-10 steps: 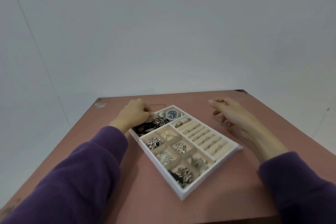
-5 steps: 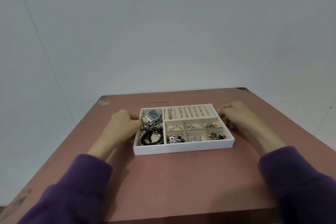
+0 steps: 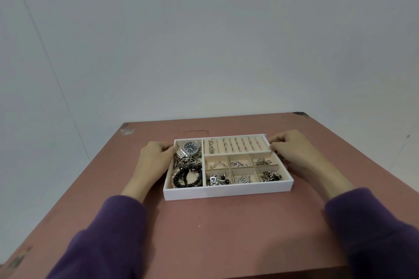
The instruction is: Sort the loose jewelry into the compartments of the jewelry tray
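Observation:
The white jewelry tray (image 3: 226,193) lies square to me on the reddish table (image 3: 215,233). Its tall left compartment holds a silver watch (image 3: 191,147), chain bracelets and black bead bracelets (image 3: 188,178). The ring rolls (image 3: 240,146) at the back carry several rings. Six small compartments hold earrings and chains (image 3: 269,175). My left hand (image 3: 154,156) grips the tray's left wall near the back corner. My right hand (image 3: 289,147) grips the right wall near the back right corner, fingers curled over the rim.
A plain grey wall stands behind the table. The table's back corners (image 3: 300,113) are chipped. Purple sleeves (image 3: 108,233) cover both forearms. No loose jewelry shows on the tabletop around the tray.
The tray has turned from a diagonal to square with the table edge. My left hand came out of the left compartment onto the tray's wall; my right hand closed onto the right wall.

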